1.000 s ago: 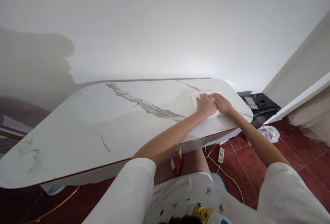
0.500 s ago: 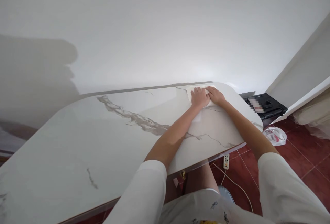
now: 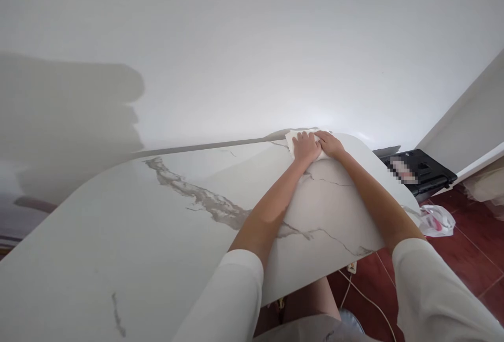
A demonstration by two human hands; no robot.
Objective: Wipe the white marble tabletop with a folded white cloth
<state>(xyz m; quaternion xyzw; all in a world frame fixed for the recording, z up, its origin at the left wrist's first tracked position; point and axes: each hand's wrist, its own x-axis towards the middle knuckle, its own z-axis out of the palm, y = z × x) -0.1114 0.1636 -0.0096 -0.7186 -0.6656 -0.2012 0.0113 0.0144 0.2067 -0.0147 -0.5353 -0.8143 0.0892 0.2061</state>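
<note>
A white cloth, thin and ruffled along its left edge, is pressed onto the white marble-patterned tabletop at its far edge, by the wall. My left hand bears down on the cloth with bent fingers gripping it. Close against it, my right hand holds the cloth's right part, its fingertips touching near the left hand's fingers. Part of the cloth is hidden beneath both hands.
Behind the tabletop rises a white wall. On the red tiled floor to the right are a black case, a clear plastic bag and a power strip with a white cable.
Both hands and the cloth have moved farther across the tabletop to its edge by the wall. The camera view has also shifted, with the near edge lower in the picture.
</note>
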